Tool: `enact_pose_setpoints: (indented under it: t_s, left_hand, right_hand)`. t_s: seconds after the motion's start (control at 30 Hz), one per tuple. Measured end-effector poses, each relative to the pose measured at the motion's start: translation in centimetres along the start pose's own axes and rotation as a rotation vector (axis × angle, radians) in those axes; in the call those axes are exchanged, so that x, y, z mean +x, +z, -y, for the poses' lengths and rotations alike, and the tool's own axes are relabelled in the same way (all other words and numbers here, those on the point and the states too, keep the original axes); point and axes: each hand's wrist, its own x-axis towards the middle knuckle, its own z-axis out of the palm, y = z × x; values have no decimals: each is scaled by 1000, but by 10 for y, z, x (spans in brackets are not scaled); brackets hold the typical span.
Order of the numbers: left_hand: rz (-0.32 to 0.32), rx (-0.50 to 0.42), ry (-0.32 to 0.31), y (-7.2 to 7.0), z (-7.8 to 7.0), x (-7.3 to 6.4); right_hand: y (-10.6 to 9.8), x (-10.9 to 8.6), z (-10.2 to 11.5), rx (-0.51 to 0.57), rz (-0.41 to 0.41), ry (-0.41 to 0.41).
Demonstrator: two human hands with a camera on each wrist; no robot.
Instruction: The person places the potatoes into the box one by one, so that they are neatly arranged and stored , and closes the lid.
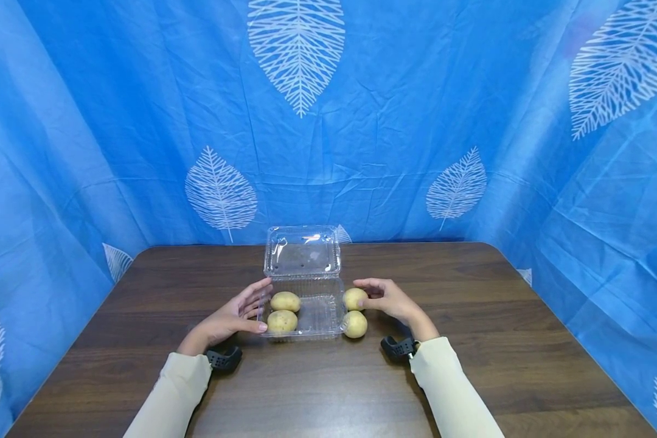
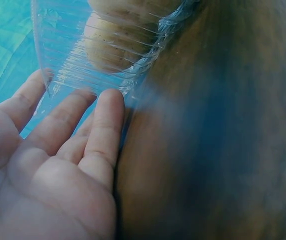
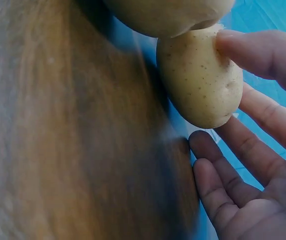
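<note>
A clear plastic clamshell box lies on the table with its lid raised at the back. Two potatoes, a rear one and a front one, sit in its left half. Along the box's left wall, my left hand touches the plastic with fairly straight fingers. To the right of the box, two more potatoes stand outside on the table. My right hand holds the farther potato between thumb and fingers. Nearer to me is the other potato, close against the box's right wall.
The brown wooden table has rounded far corners. Behind it and at both sides hangs a blue curtain with white leaf prints. Each wrist wears a black band, on the left and on the right.
</note>
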Motion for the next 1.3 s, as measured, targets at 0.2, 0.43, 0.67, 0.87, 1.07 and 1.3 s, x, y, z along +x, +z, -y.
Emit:
enact_pose_setpoints:
  t_s: [0.2, 0.43, 0.67, 0.87, 1.07, 1.3]
  left_hand:
    - [1, -1, -4, -1, -1, 0]
    - [4, -1, 2, -3, 0, -1]
    - [-1, -4, -2, -3, -2, -1]
    - [-2, -3, 2, -2, -3, -1]
    - [-3, -3, -6, 0, -3, -1]
    - [-4, -1, -12, 1, -2, 0]
  right_hand:
    - [2, 0, 2, -18, 28, 11]
    - [3, 3, 3, -19, 17, 8]
    - [4, 3, 1, -16, -42, 6]
    - [4, 2, 2, -11, -84, 19]
    - [2, 1, 1, 0, -106, 29]
    - [-1, -2, 1, 20, -152, 43]
